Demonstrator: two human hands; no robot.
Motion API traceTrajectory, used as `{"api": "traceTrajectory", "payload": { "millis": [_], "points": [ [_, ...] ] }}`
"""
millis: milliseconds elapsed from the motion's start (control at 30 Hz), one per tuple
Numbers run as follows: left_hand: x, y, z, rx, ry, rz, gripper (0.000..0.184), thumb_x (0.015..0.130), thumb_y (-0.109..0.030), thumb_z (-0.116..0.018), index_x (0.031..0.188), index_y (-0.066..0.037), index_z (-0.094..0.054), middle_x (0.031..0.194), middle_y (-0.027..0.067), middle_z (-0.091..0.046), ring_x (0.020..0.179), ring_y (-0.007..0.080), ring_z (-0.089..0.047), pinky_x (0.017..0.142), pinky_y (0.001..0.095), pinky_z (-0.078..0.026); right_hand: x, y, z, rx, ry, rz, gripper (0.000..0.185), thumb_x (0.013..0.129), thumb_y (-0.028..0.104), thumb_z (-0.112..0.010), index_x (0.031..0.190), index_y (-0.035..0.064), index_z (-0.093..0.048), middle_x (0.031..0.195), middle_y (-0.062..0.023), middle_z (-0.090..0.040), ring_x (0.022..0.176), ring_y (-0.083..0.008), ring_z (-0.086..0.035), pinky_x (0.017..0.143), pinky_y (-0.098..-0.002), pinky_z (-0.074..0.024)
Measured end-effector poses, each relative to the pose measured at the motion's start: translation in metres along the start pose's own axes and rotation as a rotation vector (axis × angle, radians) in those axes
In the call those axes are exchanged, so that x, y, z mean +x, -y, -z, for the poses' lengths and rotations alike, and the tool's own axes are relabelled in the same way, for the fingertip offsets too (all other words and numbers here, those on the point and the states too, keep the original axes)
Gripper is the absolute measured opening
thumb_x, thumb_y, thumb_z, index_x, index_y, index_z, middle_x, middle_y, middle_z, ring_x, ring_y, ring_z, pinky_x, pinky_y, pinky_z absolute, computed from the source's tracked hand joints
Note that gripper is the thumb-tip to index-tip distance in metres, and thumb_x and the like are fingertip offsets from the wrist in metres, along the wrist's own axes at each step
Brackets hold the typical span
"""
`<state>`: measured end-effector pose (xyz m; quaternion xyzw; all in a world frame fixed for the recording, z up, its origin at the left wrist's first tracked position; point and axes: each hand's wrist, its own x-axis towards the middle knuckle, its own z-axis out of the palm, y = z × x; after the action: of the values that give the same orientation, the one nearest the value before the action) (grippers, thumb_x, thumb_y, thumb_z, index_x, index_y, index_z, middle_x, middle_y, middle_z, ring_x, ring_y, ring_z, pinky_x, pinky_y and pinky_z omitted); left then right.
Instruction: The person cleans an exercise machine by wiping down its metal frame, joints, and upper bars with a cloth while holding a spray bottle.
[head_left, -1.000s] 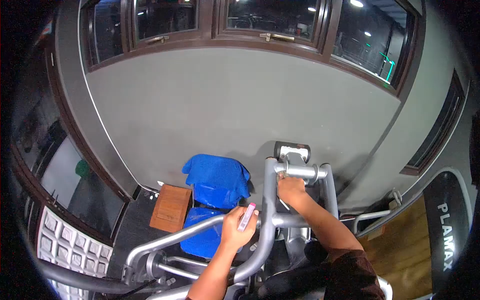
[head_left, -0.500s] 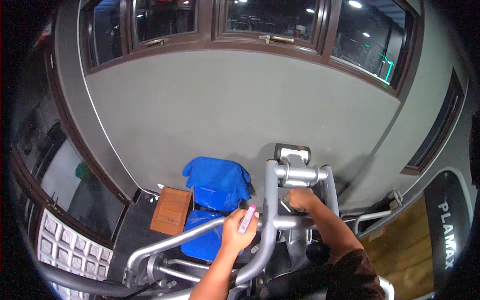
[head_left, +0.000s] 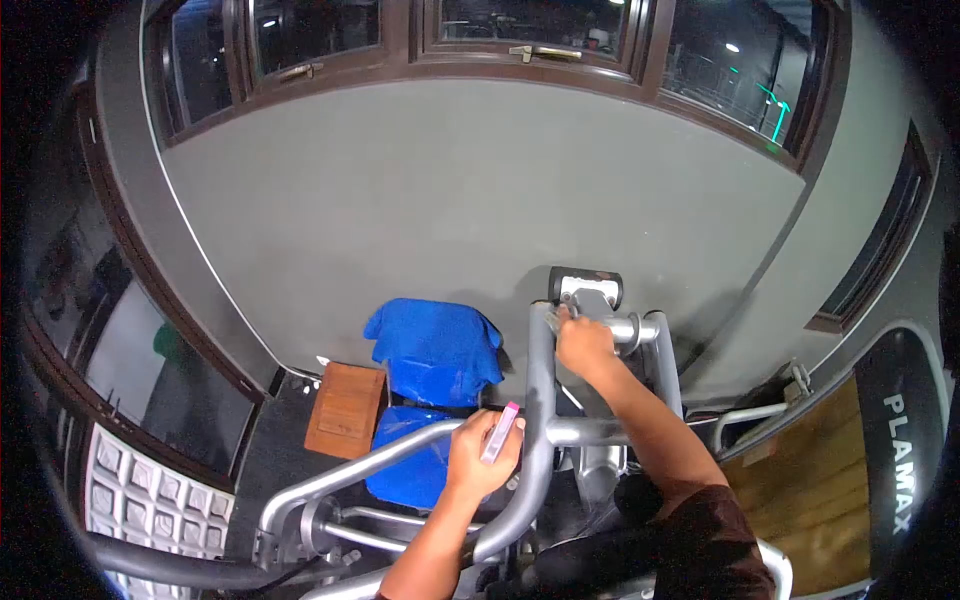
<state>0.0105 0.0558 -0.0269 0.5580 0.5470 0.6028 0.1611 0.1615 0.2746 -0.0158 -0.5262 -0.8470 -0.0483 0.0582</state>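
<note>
My left hand [head_left: 478,458] is closed around a slim, pale translucent case with a pink end [head_left: 503,432], held upright beside a silver frame post. My right hand [head_left: 585,345] reaches to the top of the silver tubular frame [head_left: 540,375] of a gym machine. Its fingers are pinched at the upper left corner, near the post's top end. Whatever may be between those fingertips is too small to make out. Just behind that hand is a black roller pad [head_left: 602,287] with a white-and-silver bracket.
A blue chair [head_left: 405,483] with a blue towel [head_left: 430,335] over its back stands beyond the frame, next to a brown wooden box [head_left: 345,410]. A grey wall [head_left: 480,190] with windows closes off the far side. At right is a panel lettered PLAMAX [head_left: 897,460].
My right hand has moved up and slightly left, from inside the frame to the top of its left post. My left hand keeps its hold on the pink-ended case, nearly still.
</note>
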Motion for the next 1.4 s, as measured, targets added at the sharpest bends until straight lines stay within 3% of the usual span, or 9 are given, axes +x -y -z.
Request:
{"api": "traceTrajectory", "payload": {
  "millis": [200, 300, 433, 700, 767, 800, 1033, 1200, 1400],
  "points": [
    [-0.004, -0.001, 0.001, 0.010, 0.002, 0.047, 0.020, 0.090, -0.010, -0.074, 0.076, 0.000, -0.062, 0.065, 0.0066, -0.057, 0.058, 0.0124, -0.052, 0.054, 0.0316, -0.041, -0.022, 0.004, 0.009, -0.105, 0.137, 0.091, 0.048, 0.099, 0.020, -0.046, 0.140, -0.0016, -0.055, 0.109, -0.0173, -0.074, 0.096, -0.0358, -0.074, 0.081, -0.0515, -0.0590],
    [-0.005, -0.003, 0.002, 0.007, 0.037, 0.010, 0.018, 0.087, -0.011, -0.074, 0.078, 0.001, -0.066, 0.071, 0.0163, -0.062, 0.061, 0.0308, -0.061, 0.058, 0.0397, -0.046, -0.028, 0.004, 0.013, -0.096, 0.155, 0.119, 0.044, 0.097, 0.021, -0.049, 0.135, 0.0009, -0.060, 0.109, -0.0174, -0.074, 0.097, -0.0354, -0.074, 0.081, -0.0507, -0.0591],
    [-0.008, -0.010, 0.000, -0.016, 0.051, 0.049, 0.018, 0.087, -0.011, -0.074, 0.078, 0.002, -0.065, 0.071, 0.0172, -0.062, 0.061, 0.0328, -0.061, 0.058, 0.0419, -0.046, -0.053, -0.010, 0.020, -0.194, 0.526, 0.254, 0.039, 0.090, 0.021, -0.057, 0.124, 0.0086, -0.070, 0.110, -0.0170, -0.075, 0.099, -0.0356, -0.074, 0.084, -0.0519, -0.0586],
    [-0.011, -0.011, -0.002, 0.002, 0.127, -0.067, 0.021, 0.089, -0.013, -0.072, 0.075, 0.001, -0.064, 0.066, 0.0147, -0.059, 0.056, 0.0263, -0.058, 0.055, 0.0375, -0.044, -0.072, -0.128, 0.015, 0.355, 0.102, 0.155, 0.041, 0.088, 0.020, -0.062, 0.128, 0.0187, -0.070, 0.110, -0.0199, -0.074, 0.101, -0.0391, -0.071, 0.092, -0.0444, -0.0556],
    [-0.010, -0.017, 0.000, 0.005, 0.141, -0.062, 0.022, 0.089, -0.013, -0.072, 0.074, 0.000, -0.063, 0.065, 0.0147, -0.058, 0.055, 0.0255, -0.056, 0.054, 0.0380, -0.042, -0.086, -0.123, 0.053, 0.555, 0.077, -0.067, 0.037, 0.091, 0.021, -0.061, 0.126, 0.0120, -0.071, 0.113, -0.0216, -0.073, 0.105, -0.0380, -0.071, 0.092, -0.0422, -0.0555],
    [-0.011, -0.019, 0.001, 0.026, 0.179, 0.001, 0.015, 0.085, -0.012, -0.073, 0.079, 0.001, -0.068, 0.072, 0.0187, -0.063, 0.063, 0.0364, -0.064, 0.059, 0.0434, -0.048, -0.090, -0.121, 0.067, 0.656, 0.064, -0.177, 0.037, 0.092, 0.022, -0.061, 0.124, 0.0087, -0.071, 0.114, -0.0225, -0.072, 0.108, -0.0374, -0.071, 0.092, -0.0411, -0.0554],
    [-0.011, -0.017, -0.004, 0.020, 0.146, -0.059, 0.017, 0.085, -0.010, -0.073, 0.075, 0.000, -0.063, 0.069, 0.0175, -0.060, 0.061, 0.0372, -0.060, 0.057, 0.0447, -0.046, -0.054, -0.120, 0.090, 0.556, -0.136, -0.197, 0.042, 0.091, 0.031, -0.065, 0.125, 0.0060, -0.070, 0.114, -0.0234, -0.072, 0.109, -0.0369, -0.071, 0.096, -0.0410, -0.0534],
    [-0.008, -0.012, -0.002, -0.012, 0.154, -0.118, 0.023, 0.087, -0.011, -0.074, 0.072, -0.001, -0.060, 0.062, 0.0113, -0.052, 0.053, 0.0225, -0.051, 0.051, 0.0369, -0.038, -0.016, -0.089, 0.069, 0.555, -0.135, -0.245, 0.043, 0.090, 0.027, -0.063, 0.131, 0.0139, -0.068, 0.112, -0.0233, -0.073, 0.110, -0.0392, -0.069, 0.100, -0.0457, -0.0523],
    [-0.006, -0.013, -0.004, -0.055, 0.167, -0.167, 0.021, 0.087, -0.009, -0.074, 0.073, -0.001, -0.060, 0.063, 0.0119, -0.052, 0.053, 0.0256, -0.051, 0.052, 0.0377, -0.038, 0.012, -0.071, 0.060, 0.317, -0.156, -0.355, 0.047, 0.087, 0.025, -0.062, 0.133, 0.0234, -0.067, 0.118, -0.0180, -0.073, 0.112, -0.0379, -0.069, 0.100, -0.0496, -0.0533]
  ]
}}
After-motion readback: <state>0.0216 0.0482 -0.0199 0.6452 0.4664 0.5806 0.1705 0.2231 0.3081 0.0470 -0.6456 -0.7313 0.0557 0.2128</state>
